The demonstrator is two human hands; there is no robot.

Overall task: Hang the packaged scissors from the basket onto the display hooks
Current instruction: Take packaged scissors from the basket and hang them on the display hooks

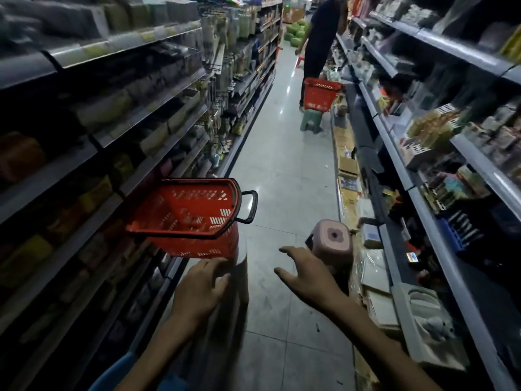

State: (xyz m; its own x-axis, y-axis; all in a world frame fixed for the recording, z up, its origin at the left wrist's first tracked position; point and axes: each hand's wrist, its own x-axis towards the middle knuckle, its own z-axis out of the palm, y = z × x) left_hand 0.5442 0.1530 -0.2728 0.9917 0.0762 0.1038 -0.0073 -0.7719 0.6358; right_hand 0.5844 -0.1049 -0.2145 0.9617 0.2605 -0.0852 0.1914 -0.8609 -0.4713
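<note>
Head view: right hand [307,275] spread, empty; left hand [201,280] under basket [197,249], grip unclear. I see no scissor packs; I expect light, stiff cards, so pinch near the hang-hole.

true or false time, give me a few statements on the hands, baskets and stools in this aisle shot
1. The right hand is open with its fingers spread and holds nothing. True.
2. The near red basket sits on the floor tiles. False: it is raised above the floor, beside the left shelves.
3. A pink stool stands by the right shelves. True.
4. The far red basket rests on a pink stool. False: it rests on a green stool.
5. Nobody else is in the aisle. False: another person stands by the far basket.
</note>
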